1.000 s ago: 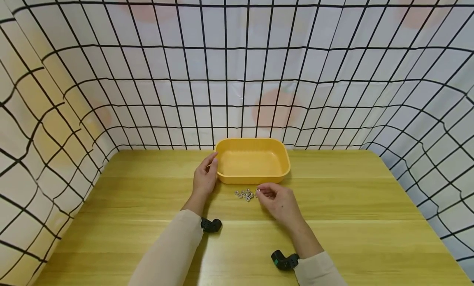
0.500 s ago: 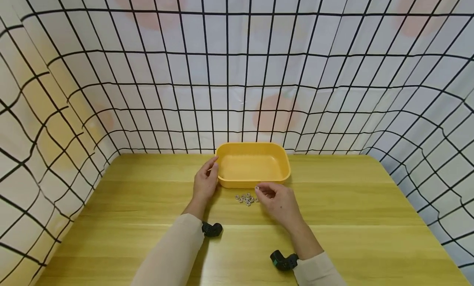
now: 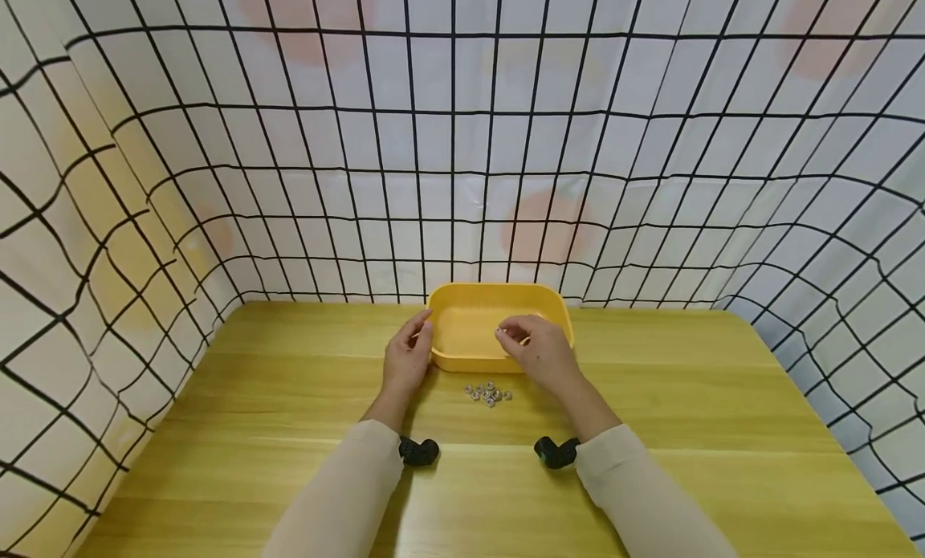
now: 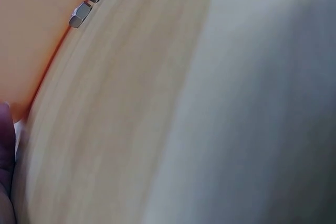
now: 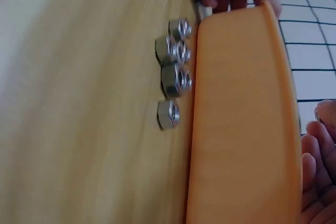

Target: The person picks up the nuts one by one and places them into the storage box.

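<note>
A yellow plastic basin [image 3: 462, 364] stands at the back of the wooden table. At its left side is my left hand [image 3: 406, 361], thumb and fingertips touching the outside near the rim. My right hand [image 3: 545, 349] hovers over the basin's right half. Between its thumb and index finger it pinches a small metal nut [image 5: 317, 115], mostly covered by the fingertips. Several loose hex nuts [image 3: 490, 395] lie in a small cluster on the table, just in front of the basin. The right wrist view shows these metal nuts [image 5: 170, 80] close beside the orange-looking basin wall [image 5: 241, 114].
Behind the basin rises a white cloth with a black grid [image 3: 462, 140], which also lines both sides. The wooden tabletop [image 3: 289, 405] extends to the left and right of the arms. Black wrist cameras [image 3: 419, 452] sit on both wrists.
My right hand has lifted a nut from the cluster and carried it forward over the basin's front rim. My left hand keeps its place at the basin's left side.
</note>
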Demonstrator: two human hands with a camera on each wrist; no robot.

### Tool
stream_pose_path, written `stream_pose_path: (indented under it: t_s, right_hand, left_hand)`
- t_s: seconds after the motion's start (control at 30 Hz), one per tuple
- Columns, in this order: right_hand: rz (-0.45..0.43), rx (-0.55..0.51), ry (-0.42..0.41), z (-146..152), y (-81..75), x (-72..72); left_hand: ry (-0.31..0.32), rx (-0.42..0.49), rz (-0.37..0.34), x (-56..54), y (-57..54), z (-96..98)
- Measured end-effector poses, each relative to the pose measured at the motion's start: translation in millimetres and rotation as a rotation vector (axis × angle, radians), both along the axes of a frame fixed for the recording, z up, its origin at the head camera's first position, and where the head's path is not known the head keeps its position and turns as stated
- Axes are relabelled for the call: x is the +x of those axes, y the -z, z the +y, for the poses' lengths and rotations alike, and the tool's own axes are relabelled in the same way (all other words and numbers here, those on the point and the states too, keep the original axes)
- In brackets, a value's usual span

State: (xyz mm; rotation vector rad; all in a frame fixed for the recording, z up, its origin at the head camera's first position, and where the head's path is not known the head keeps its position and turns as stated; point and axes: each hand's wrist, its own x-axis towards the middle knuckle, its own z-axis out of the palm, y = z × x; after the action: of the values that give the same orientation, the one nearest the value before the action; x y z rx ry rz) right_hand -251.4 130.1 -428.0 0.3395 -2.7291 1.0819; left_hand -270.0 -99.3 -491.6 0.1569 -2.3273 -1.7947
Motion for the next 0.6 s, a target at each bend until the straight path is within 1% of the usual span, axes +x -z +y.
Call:
stream_pose_path:
  t_s: [0.2,0.37,0.47,0.53,0.6]
  right_hand:
    - [-0.078,0.040,-0.025,-2.6,0.5,-20.9]
    - [-0.094,0.056,-0.047,-7.2,-1.2,-34.5]
    - [-0.104,0.040,-0.050,-7.5,-0.8,-40.7]
    - [-0.119,0.023,-0.042,-5.8,2.3,-44.0]
    - [-0.139,0.001,-0.035,-4.0,6.6,-45.0]
  left_hand:
    - [-0.009,0.025,-0.001,1.2,1.5,0.3]
    - [-0.022,0.033,0.007,1.8,0.7,-2.4]
    - [-0.014,0.043,0.011,1.0,0.3,-2.5]
    - [-0.004,0.043,0.006,0.6,1.0,-1.4]
    - [0.002,0.064,-0.009,1.3,2.6,-0.1]
